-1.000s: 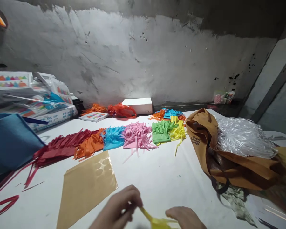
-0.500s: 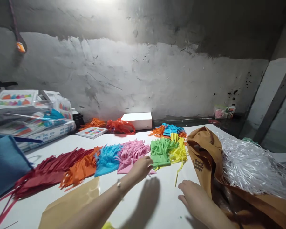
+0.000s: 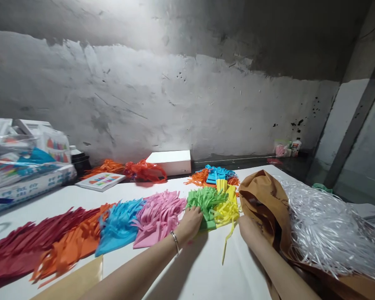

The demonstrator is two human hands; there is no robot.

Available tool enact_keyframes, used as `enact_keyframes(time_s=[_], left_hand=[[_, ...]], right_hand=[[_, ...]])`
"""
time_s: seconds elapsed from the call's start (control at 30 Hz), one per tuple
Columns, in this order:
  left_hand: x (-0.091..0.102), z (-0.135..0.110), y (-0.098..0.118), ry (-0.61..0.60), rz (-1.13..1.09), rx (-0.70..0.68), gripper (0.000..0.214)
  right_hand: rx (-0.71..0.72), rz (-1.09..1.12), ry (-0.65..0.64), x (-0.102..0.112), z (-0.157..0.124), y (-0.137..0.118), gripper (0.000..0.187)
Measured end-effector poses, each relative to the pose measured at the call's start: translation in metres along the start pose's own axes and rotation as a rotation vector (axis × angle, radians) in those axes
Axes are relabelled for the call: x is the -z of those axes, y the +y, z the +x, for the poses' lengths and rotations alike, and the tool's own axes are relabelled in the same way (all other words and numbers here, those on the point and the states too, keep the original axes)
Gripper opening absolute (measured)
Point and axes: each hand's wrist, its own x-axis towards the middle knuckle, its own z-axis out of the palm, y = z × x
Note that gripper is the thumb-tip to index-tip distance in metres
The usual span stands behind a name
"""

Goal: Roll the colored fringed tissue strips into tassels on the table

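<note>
My left hand (image 3: 191, 221) reaches forward and rests its fingers on the near edge of the green fringed paper stack (image 3: 204, 201), between it and the pink fringed paper (image 3: 158, 214). The fingers curl down onto the green paper. My right hand (image 3: 248, 228) lies on the white table (image 3: 206, 266) just right of the yellow fringed paper (image 3: 227, 211), against the brown bag (image 3: 262, 196); its fingers are mostly hidden. A loose yellow strip (image 3: 226, 243) hangs down between my hands.
Blue (image 3: 118, 225), orange (image 3: 65, 250) and red (image 3: 25, 246) fringed paper lie in a row to the left. Silver shredded strips (image 3: 325, 229) fill the brown bag. A white box (image 3: 170, 161), boxes of coloured paper (image 3: 25, 166) and a tan sheet (image 3: 71, 283) are around.
Both hands moved forward from the near table edge to the paper row. The left hand went from the pink stack to the green one; the right hand came up beside the yellow stack.
</note>
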Motion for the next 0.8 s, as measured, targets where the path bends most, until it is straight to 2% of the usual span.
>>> enact_keyframes(time_s=[0.1,0.17,0.23,0.37,0.5,0.57,0.7,0.8], left_hand=[[-0.003,-0.001,0.021,-0.007,-0.028,-0.149,0.016],[-0.006,0.0,0.036,-0.035,-0.064,-0.275,0.014],[-0.01,0.003,0.044,-0.045,-0.091,-0.337,0.013],[-0.015,0.013,0.037,-0.006,-0.121,-0.245,0.014],[-0.01,0.018,0.029,0.032,-0.163,-0.161,0.017],[-0.006,0.02,0.035,0.049,-0.183,-0.155,0.016],[0.001,0.032,0.059,0.08,-0.202,-0.182,0.019],[0.001,0.046,0.071,0.064,-0.192,-0.157,0.023]], right_hand=[[0.04,-0.007,0.031,-0.005,0.027,0.004,0.022],[0.086,-0.007,0.059,-0.01,0.035,0.005,0.023],[0.105,-0.003,0.079,-0.013,0.038,0.007,0.024],[0.072,0.024,0.123,-0.013,0.039,0.014,0.023],[0.032,0.081,0.174,-0.01,0.038,0.021,0.02],[0.033,0.113,0.197,-0.009,0.037,0.021,0.019],[0.082,0.168,0.241,-0.012,0.031,0.016,0.019],[0.126,0.201,0.215,-0.017,0.028,0.016,0.018]])
